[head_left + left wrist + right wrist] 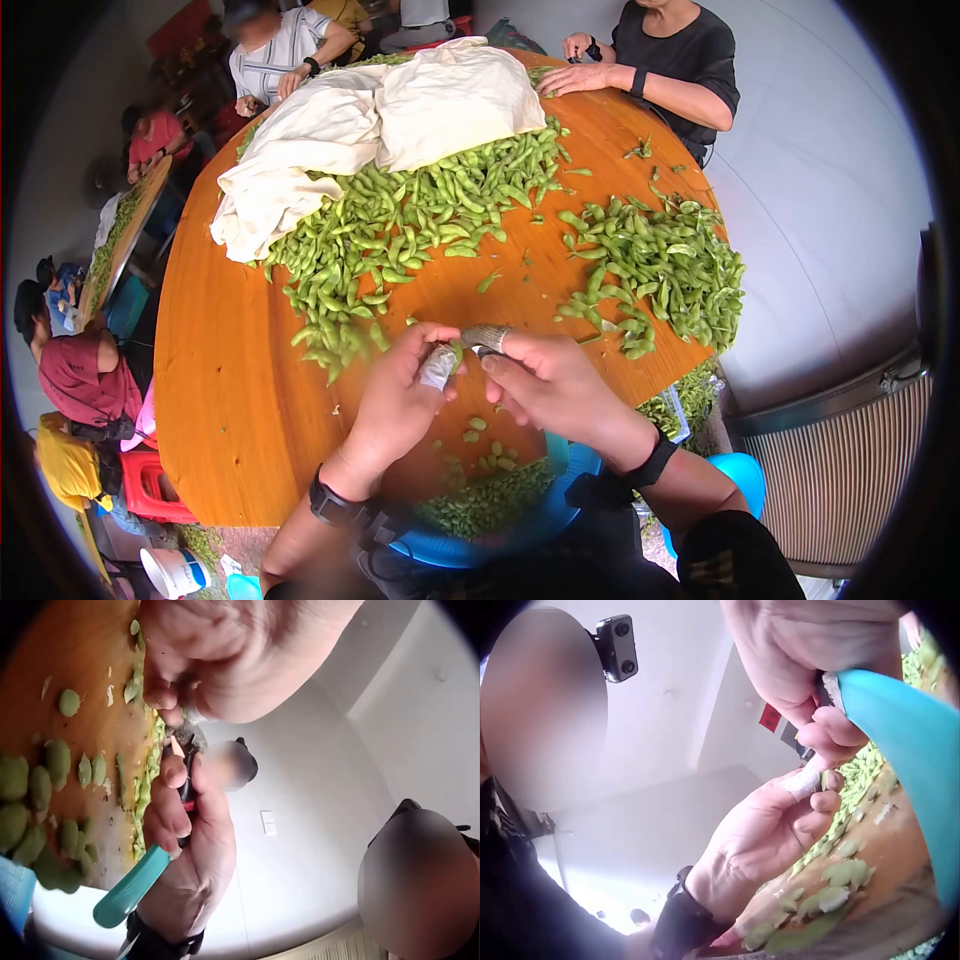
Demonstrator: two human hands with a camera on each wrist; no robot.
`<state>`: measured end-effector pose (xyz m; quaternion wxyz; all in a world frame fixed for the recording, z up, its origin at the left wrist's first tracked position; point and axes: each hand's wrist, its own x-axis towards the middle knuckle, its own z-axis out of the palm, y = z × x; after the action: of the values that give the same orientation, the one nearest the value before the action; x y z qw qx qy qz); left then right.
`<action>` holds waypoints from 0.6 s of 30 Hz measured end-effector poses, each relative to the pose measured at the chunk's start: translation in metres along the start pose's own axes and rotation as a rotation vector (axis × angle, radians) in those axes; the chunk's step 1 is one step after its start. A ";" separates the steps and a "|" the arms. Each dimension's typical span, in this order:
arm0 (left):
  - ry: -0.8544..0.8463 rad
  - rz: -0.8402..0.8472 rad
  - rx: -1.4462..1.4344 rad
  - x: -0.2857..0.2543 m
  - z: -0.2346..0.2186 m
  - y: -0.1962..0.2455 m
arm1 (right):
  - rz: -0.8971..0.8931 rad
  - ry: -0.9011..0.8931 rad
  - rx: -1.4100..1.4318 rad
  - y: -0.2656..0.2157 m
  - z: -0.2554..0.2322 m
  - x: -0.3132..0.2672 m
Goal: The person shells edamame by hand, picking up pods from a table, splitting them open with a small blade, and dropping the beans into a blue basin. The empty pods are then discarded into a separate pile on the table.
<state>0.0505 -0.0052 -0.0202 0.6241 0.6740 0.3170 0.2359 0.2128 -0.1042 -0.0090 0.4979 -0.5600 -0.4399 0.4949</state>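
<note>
Over the near edge of the wooden table (230, 420), my left hand (398, 395) pinches a green soybean pod (457, 354) at its fingertips; white tape (437, 366) wraps its thumb. Close beside it, my right hand (560, 385) grips a tool with a teal handle (133, 889), its working end mostly hidden by the fingers. A grey cover (487, 337) sits on the right index finger. Several shelled beans (476, 425) lie on the wood below the hands. Under them, a blue basin (582, 468) holds many shelled green beans (485, 508).
A big heap of pods (420, 215) lies partly beneath cream cloths (455, 105); a smaller heap (665, 265) is at right. Two people (690, 60) work across the table, others at left. A slatted chair (840, 470), red stool (150, 485) and white bucket (172, 572) stand around.
</note>
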 end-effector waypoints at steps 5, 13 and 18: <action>0.008 0.026 -0.154 -0.001 -0.002 0.002 | 0.107 -0.045 0.086 -0.005 -0.004 0.001; -0.052 -0.008 -0.123 -0.004 -0.007 -0.006 | 0.167 -0.057 0.200 0.000 0.002 -0.001; -0.096 -0.033 -0.223 -0.002 -0.010 -0.006 | 0.125 -0.048 0.253 0.007 0.005 0.000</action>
<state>0.0410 0.0010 -0.0251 0.7133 0.6059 0.2696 0.2269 0.2078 -0.1043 -0.0159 0.5221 -0.5070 -0.3501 0.5897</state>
